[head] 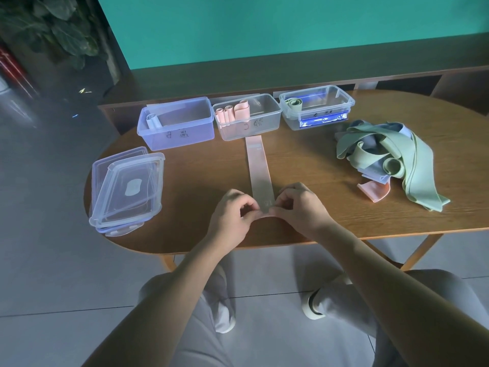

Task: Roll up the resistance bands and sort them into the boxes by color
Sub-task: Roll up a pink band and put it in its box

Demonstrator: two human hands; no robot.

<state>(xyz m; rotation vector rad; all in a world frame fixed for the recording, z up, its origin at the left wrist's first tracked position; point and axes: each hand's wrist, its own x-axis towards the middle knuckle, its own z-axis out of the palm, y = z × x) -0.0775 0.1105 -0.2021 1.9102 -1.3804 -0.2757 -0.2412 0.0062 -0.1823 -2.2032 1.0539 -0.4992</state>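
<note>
so far, a few rolls are seen sorted: one pale roll in the blue box (176,123), several pink rolls in the middle box (247,116), one green roll in the right box (317,106). a tangled pile of bands (386,157) is left on the table (304,165), so much work is judged to remain. the pink band (258,168) is laid flat, its long axis running from the middle box toward the person. its near end is pinched by the left hand (232,214) and the right hand (300,207), fingers curled, apparently for the first turn.
</note>
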